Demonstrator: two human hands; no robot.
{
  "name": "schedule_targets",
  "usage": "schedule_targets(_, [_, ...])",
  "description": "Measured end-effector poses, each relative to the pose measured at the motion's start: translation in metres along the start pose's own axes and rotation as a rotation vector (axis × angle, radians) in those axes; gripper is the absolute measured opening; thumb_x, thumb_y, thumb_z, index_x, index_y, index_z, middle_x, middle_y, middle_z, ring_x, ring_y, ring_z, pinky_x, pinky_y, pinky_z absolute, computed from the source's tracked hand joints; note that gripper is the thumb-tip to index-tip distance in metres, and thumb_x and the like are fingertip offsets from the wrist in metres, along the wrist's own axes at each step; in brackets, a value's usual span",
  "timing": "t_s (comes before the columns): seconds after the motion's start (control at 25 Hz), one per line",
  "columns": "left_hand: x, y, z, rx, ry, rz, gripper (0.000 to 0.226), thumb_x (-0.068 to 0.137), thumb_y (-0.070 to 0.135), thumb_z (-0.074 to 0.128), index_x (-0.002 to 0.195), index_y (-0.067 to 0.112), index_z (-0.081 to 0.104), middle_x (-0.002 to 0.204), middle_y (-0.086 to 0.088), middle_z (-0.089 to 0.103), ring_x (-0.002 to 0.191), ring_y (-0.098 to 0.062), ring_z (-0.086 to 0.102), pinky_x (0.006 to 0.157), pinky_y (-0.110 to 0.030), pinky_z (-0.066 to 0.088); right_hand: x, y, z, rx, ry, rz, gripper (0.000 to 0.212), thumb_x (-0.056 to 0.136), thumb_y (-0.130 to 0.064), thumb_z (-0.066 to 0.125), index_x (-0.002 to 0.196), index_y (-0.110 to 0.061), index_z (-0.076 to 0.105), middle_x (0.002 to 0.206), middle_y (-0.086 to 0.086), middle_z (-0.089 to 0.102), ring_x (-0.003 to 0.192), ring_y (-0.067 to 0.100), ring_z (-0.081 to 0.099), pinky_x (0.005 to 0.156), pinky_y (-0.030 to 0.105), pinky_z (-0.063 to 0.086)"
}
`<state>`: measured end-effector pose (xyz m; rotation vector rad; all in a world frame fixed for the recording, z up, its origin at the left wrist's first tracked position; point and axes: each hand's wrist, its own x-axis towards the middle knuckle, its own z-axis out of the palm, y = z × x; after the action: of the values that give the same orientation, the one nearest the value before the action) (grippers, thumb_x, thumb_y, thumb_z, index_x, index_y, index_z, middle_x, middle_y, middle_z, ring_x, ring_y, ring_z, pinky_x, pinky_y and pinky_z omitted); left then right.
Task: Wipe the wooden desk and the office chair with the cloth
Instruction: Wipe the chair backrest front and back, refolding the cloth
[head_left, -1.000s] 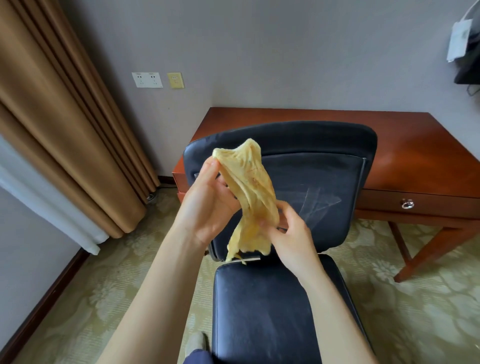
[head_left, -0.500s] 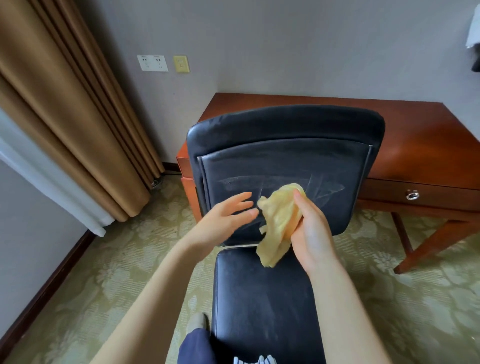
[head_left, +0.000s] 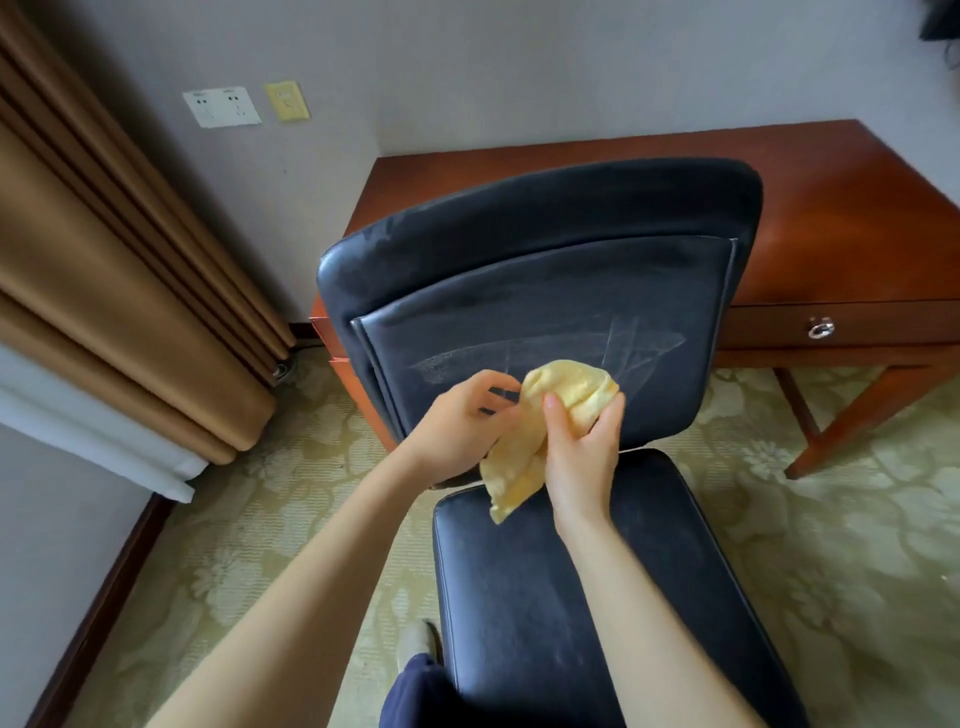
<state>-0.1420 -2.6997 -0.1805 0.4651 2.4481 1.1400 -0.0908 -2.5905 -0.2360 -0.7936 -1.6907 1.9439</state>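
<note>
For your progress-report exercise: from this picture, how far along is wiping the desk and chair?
Begun: wipe streaks cross the dusty chair backrest. In hand: the right grip holds the bunched cloth before the backrest, with the left grip at its edge. Left: the backrest's top and the seat look dusty; whether the desk is wiped cannot be told.

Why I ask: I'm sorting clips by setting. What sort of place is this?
Probably a hotel room, though a home study is possible: a wooden desk with a drawer, a black office chair in front of it, heavy tan curtains and floral carpet.
</note>
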Motion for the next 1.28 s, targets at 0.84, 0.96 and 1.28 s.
schedule_targets(0.84, [0.096, -0.053, -0.13, 1.038, 0.328, 0.262, 0.129, 0.054, 0.01, 0.081, 0.15, 0.034, -0.002, 0.152, -0.012, 0.002, 0.124, -0.04, 0.014, 0.094, -0.058, 0.034, 0.108, 0.015, 0.159, -0.18, 0.601, -0.556, 0.023, 0.083, 0.002, 0.06, 0.102, -0.007, 0.069, 0.099, 0.013, 0.056, 0.086, 0.03, 0.05, 0.08, 0.033, 0.039])
schedule_targets(0.96, [0.095, -0.054, -0.13, 1.052, 0.313, 0.252, 0.131, 0.058, 0.007, 0.078, 0.147, 0.036, -0.013, 0.152, -0.013, -0.003, 0.128, -0.041, 0.012, 0.098, -0.057, 0.032, 0.075, 0.046, 0.169, -0.366, 0.277, -0.885, 0.02, 0.087, -0.004, 0.057, 0.101, -0.015, 0.067, 0.104, 0.002, 0.05, 0.086, 0.025, 0.048, 0.079, 0.035, 0.044])
schedule_targets(1.28, [0.094, -0.054, -0.127, 1.143, 0.343, 0.244, 0.132, 0.05, 0.023, 0.087, 0.151, 0.025, 0.003, 0.152, -0.023, 0.009, 0.127, -0.047, 0.021, 0.095, -0.06, 0.032, 0.131, 0.031, 0.103, -0.74, -0.175, -1.22, 0.029, 0.065, -0.021, 0.086, 0.089, -0.025, 0.071, 0.08, -0.006, 0.063, 0.084, 0.008, 0.044, 0.062, 0.021, 0.054])
